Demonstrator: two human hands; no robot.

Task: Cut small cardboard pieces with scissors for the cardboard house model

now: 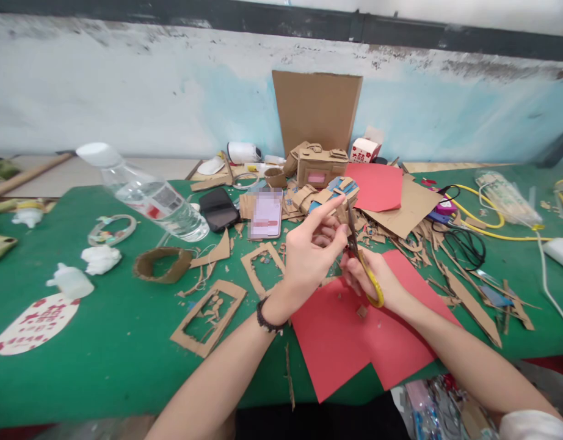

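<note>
My right hand (368, 272) grips a pair of scissors (366, 275) by the yellow handles, with the dark blades pointing up and away from me. Close beside the blades is my left hand (313, 250). Its index finger is stretched out, while the thumb and other fingers are curled together; what they pinch, if anything, is hidden. Under both hands lies red paper (331, 342) with a small cardboard scrap (361, 311) on it. Two cut cardboard frames, a larger one (238, 296) and a smaller one (249, 263), lie left of my hands.
A water bottle (157, 205), a black phone (218, 209) and a lit phone (265, 214) stand or lie to the left. Behind are a cardboard box model (320, 168) and an upright cardboard sheet (316, 113). Cardboard scraps (469, 299) and a yellow cable (492, 231) spread right.
</note>
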